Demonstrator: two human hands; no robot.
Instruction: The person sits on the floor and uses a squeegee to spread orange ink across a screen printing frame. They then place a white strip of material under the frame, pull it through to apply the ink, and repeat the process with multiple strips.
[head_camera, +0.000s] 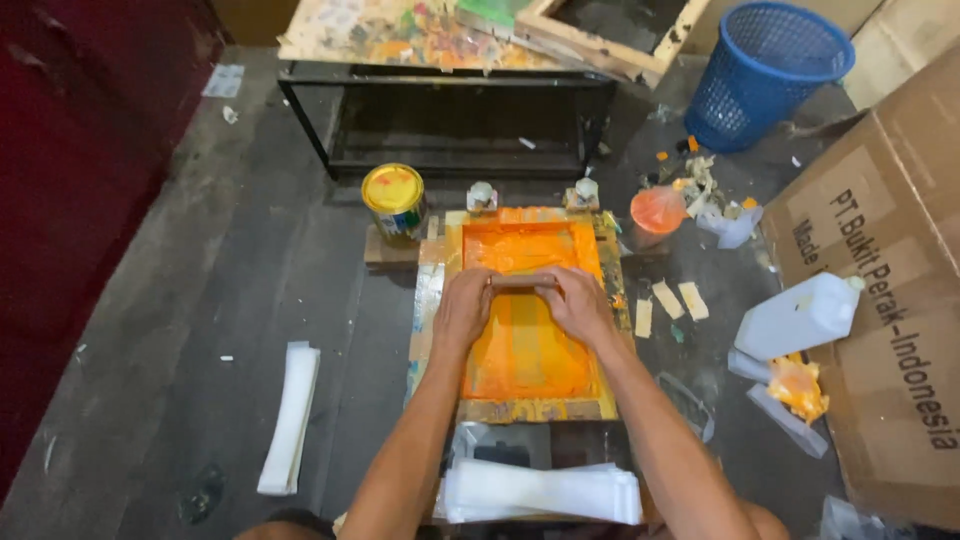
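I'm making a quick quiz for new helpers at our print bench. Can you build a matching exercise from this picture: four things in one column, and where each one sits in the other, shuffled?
Things
1. paint can
2. blue basket
3. white jug
4. stack of white sheets

Places
A. lying on its side, right of the frame, by the cardboard box
B. on the floor, left of the printing frame
C. far right corner, beyond the orange cup
D. just beyond the frame's far left corner

Both hands, left hand and right hand, press a squeegee on the orange screen.

Pairs: 1-D, 2-C, 3-A, 4-B
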